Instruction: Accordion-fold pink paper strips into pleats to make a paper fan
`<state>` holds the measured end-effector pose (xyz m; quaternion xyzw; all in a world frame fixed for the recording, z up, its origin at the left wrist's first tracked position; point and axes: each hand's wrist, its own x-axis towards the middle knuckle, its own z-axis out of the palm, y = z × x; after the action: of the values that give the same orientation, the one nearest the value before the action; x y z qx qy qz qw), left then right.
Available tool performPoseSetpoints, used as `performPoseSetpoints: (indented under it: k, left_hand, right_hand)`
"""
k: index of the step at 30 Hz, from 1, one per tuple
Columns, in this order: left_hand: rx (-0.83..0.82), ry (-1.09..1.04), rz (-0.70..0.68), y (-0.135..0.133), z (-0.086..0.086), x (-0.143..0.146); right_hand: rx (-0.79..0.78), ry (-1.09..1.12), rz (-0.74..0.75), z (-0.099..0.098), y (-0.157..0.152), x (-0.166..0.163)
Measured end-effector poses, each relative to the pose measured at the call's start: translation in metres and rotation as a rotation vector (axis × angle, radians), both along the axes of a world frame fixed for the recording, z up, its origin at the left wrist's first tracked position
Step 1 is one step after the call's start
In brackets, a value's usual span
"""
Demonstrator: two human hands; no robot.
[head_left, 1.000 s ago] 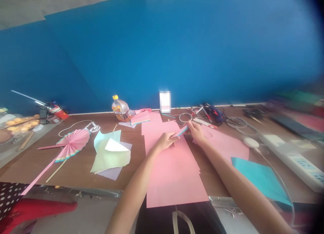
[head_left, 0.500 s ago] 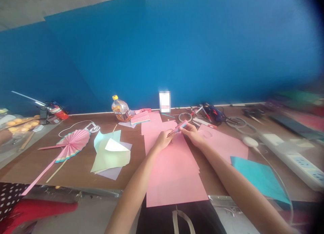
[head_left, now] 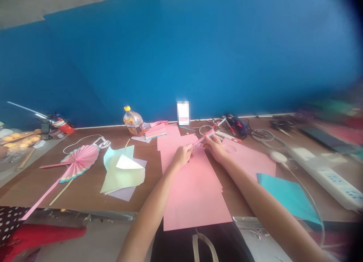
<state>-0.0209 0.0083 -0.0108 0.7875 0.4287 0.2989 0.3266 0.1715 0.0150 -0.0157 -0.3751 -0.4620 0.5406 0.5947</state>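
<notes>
Both hands meet over a large pink paper sheet [head_left: 193,186] in the middle of the brown table [head_left: 85,186]. My left hand [head_left: 182,155] pinches the near end of a narrow folded pink paper strip [head_left: 204,137] with a blue edge. My right hand [head_left: 216,146] is closed on the same strip a little further along. The strip points up and away to the right, just above the sheet.
A pink pleated paper fan [head_left: 81,160] on a stick lies at the left, beside pale green and white sheets [head_left: 123,173]. A turquoise sheet [head_left: 286,196] lies at the right, near a power strip [head_left: 326,175]. A bottle [head_left: 134,122], tape rings and tools line the blue wall.
The folded strip has tilted up and its far end has moved right and away. My two hands have closed in on each other along it.
</notes>
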Motion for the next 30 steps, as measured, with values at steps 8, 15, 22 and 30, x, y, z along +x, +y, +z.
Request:
performPoseSetpoints:
  k: [8, 15, 22, 30]
  left_hand:
    - [0.27, 0.284, 0.09, 0.003, 0.006, 0.0]
    - [0.295, 0.29, -0.015, -0.003, 0.008, 0.003]
    - [0.372, 0.265, 0.053, -0.005, 0.012, 0.005]
    - [0.134, 0.036, 0.135, 0.002, -0.006, 0.006]
  right_hand:
    - [-0.056, 0.04, -0.112, 0.001, -0.001, -0.01]
    - [0.025, -0.029, -0.092, -0.007, 0.001, -0.002]
    - [0.194, -0.196, 0.144, -0.001, -0.004, -0.008]
    - [0.328, -0.688, -0.199, -0.006, -0.002, -0.003]
